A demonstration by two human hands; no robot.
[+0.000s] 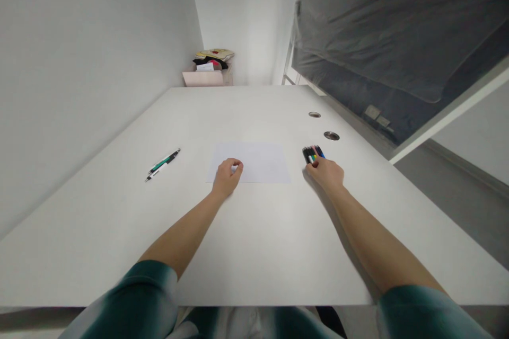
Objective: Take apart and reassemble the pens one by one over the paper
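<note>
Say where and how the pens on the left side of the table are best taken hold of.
Probably around the middle, pinched across the pens from above, the left hand coming in from their right: they are slim and lie flat, close together, far ends slanting rightward, so one pinch could span them.

No text, label, brand, number or sign is legible; any print on the pens (162,164) or markers (310,155) is too small.

white table (254,254) | paper sheet (264,164): centre | pens (163,163): left | markers (307,155): right | round fittings (331,136): far right
</note>
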